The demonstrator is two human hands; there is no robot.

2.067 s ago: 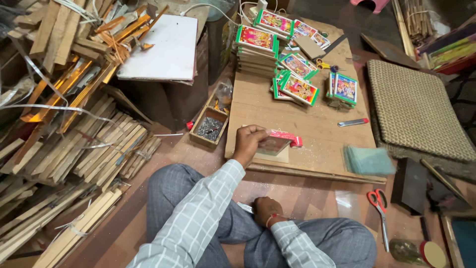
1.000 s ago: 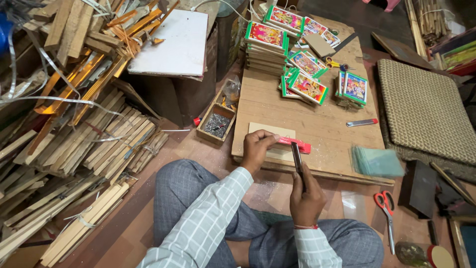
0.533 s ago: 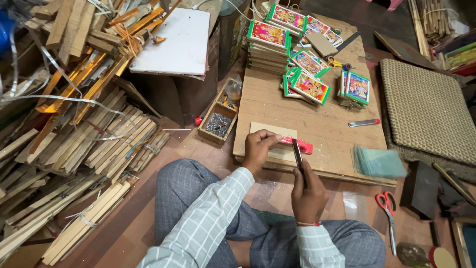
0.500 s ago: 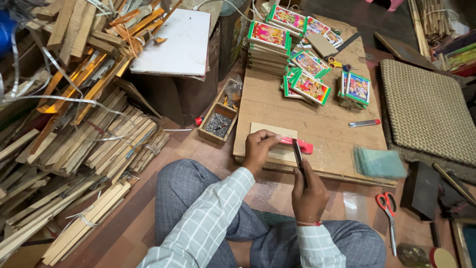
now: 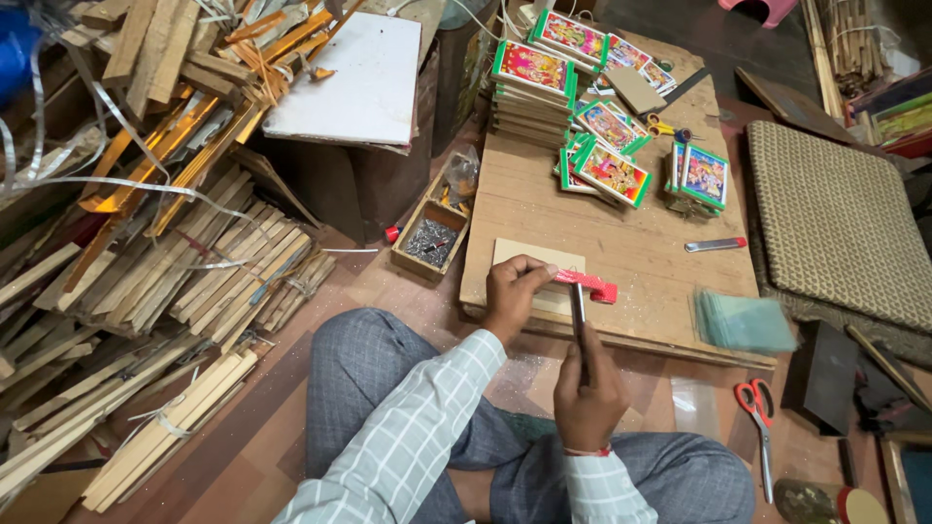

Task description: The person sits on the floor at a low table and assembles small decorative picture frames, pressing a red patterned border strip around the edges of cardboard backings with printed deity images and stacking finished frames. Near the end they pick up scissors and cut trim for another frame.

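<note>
Holding almost the same pose as half a second ago, we see only a slight shift: our right hand [image 5: 590,393] stays closed around a thin dark tool [image 5: 579,315], its tip at the red frame [image 5: 589,284], and our left hand [image 5: 513,289] still pinches that frame's near end against a pale board [image 5: 532,257]. Two seconds back the right hand lay in our lap, away from the work. Left of the left hand sits a small open wooden box [image 5: 430,241] filled with tiny dark nails. Beyond both hands, on the wooden worktop [image 5: 631,243], lie stacks of small rectangular pictures [image 5: 532,73] with green and red borders and bright multicoloured prints. Right of the right hand lie a stack of pale green sheets [image 5: 743,320] and red-handled scissors [image 5: 757,412].
</note>
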